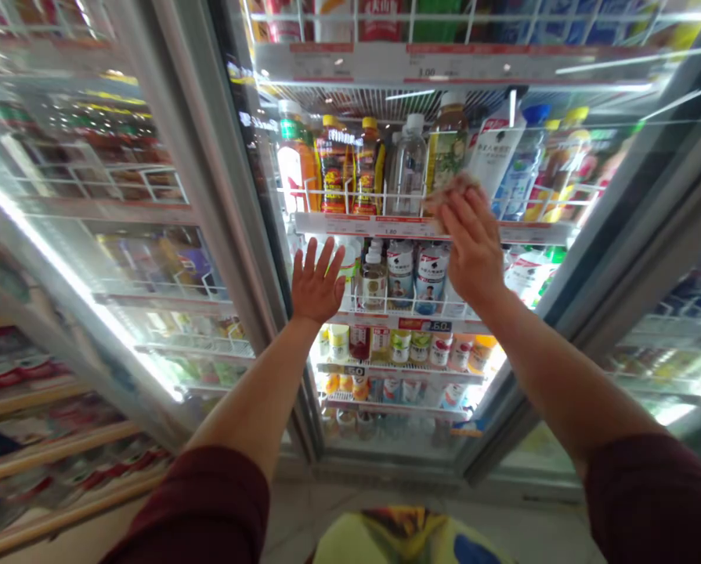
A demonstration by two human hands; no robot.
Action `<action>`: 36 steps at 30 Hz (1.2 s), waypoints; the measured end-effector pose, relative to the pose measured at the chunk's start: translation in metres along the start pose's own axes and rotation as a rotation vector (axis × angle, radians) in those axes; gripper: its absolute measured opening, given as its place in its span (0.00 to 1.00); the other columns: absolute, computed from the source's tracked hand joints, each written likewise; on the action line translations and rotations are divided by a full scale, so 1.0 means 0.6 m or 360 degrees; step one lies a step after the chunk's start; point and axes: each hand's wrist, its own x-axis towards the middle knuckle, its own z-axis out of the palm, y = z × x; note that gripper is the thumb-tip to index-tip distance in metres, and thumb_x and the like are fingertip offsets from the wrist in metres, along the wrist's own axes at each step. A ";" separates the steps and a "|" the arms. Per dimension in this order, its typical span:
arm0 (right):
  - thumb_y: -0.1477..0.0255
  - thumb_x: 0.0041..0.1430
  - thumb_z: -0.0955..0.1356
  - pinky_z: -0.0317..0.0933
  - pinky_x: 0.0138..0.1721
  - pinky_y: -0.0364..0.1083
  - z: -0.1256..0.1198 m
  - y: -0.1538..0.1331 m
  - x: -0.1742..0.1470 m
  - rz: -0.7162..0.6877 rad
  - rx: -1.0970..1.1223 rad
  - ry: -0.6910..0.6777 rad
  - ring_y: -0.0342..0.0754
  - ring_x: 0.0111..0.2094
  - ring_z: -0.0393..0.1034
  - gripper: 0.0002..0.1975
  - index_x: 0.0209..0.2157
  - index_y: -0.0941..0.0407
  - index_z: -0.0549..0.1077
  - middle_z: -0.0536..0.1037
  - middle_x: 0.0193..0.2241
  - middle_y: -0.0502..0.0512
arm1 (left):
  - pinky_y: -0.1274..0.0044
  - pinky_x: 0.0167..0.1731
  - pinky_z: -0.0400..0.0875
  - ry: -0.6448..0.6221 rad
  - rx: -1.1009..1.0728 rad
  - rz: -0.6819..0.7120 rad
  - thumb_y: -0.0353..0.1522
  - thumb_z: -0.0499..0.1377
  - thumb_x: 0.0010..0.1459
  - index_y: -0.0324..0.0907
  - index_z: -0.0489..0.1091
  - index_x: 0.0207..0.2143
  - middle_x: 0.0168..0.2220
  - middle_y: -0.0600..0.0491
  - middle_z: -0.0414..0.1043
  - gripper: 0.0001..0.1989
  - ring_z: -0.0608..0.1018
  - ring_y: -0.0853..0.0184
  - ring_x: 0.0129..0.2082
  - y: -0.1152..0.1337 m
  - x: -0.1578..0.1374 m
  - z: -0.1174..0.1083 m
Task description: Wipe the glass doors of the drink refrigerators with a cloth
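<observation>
My left hand (318,280) is spread flat against the glass door (385,442) of a drinks fridge, its fingers apart and pointing up. Higher and to the right, my right hand (473,243) presses a crumpled, pale brownish cloth (438,205) to the same pane; the hand covers most of it. Behind the glass, close to the cloth, stand a clear bottle with a white cap (410,168) and a greenish-yellow drink bottle (449,145). Small bottles (373,280) line the shelf between my two hands.
A metal door frame (209,157) runs down the left, with another glass-fronted fridge section beyond it. Wooden shelves (62,395) with packaged goods stand at the lower left. A dark frame edge (597,258) borders the door at right. Tiled floor (303,509) shows below.
</observation>
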 end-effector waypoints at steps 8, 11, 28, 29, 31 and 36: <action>0.79 0.70 0.62 0.58 0.72 0.58 0.011 -0.062 -0.109 -0.0485 0.0303 -0.0433 0.49 0.70 0.56 0.37 0.73 0.45 0.45 0.66 0.67 0.49 | 0.62 0.75 0.32 0.0041 -0.0003 0.0039 0.43 0.44 0.72 0.47 0.58 0.70 0.72 0.53 0.53 0.28 0.40 0.62 0.75 -0.001 0.000 0.001; 0.80 0.69 0.62 0.56 0.72 0.61 -0.006 -0.015 -0.077 -0.0289 0.0275 -0.0206 0.52 0.71 0.55 0.35 0.72 0.44 0.51 0.67 0.66 0.49 | 0.62 0.75 0.32 0.0032 0.0013 0.0030 0.43 0.43 0.72 0.47 0.58 0.70 0.72 0.53 0.53 0.28 0.40 0.62 0.75 -0.002 0.000 0.002; 0.77 0.68 0.66 0.59 0.69 0.59 -0.081 0.128 -0.179 0.0260 -0.0165 0.0371 0.60 0.67 0.62 0.26 0.65 0.49 0.68 0.72 0.62 0.61 | 0.61 0.75 0.34 0.0057 0.0034 0.0056 0.41 0.45 0.72 0.50 0.55 0.71 0.72 0.55 0.51 0.28 0.42 0.61 0.75 -0.002 -0.003 0.002; 0.77 0.68 0.65 0.58 0.70 0.59 -0.078 0.124 -0.179 0.0400 -0.0200 0.0472 0.60 0.68 0.60 0.26 0.65 0.48 0.68 0.70 0.64 0.61 | 0.61 0.75 0.34 0.0059 0.0039 0.0057 0.41 0.45 0.72 0.49 0.55 0.71 0.72 0.55 0.51 0.28 0.42 0.61 0.75 -0.002 -0.003 0.003; 0.77 0.69 0.63 0.56 0.70 0.65 -0.066 0.089 -0.194 0.0443 -0.0143 0.0467 0.61 0.70 0.55 0.27 0.67 0.51 0.65 0.66 0.67 0.62 | 0.62 0.75 0.34 0.0086 0.0070 0.0082 0.41 0.45 0.72 0.48 0.55 0.71 0.72 0.54 0.51 0.28 0.41 0.62 0.75 -0.002 -0.003 0.003; 0.79 0.69 0.63 0.66 0.66 0.59 -0.053 0.016 -0.221 -0.0341 0.0265 -0.0296 0.53 0.65 0.65 0.27 0.65 0.46 0.67 0.74 0.61 0.53 | 0.61 0.75 0.34 0.0078 0.0056 0.0081 0.40 0.46 0.72 0.49 0.55 0.71 0.72 0.54 0.51 0.28 0.41 0.61 0.75 -0.002 -0.002 0.002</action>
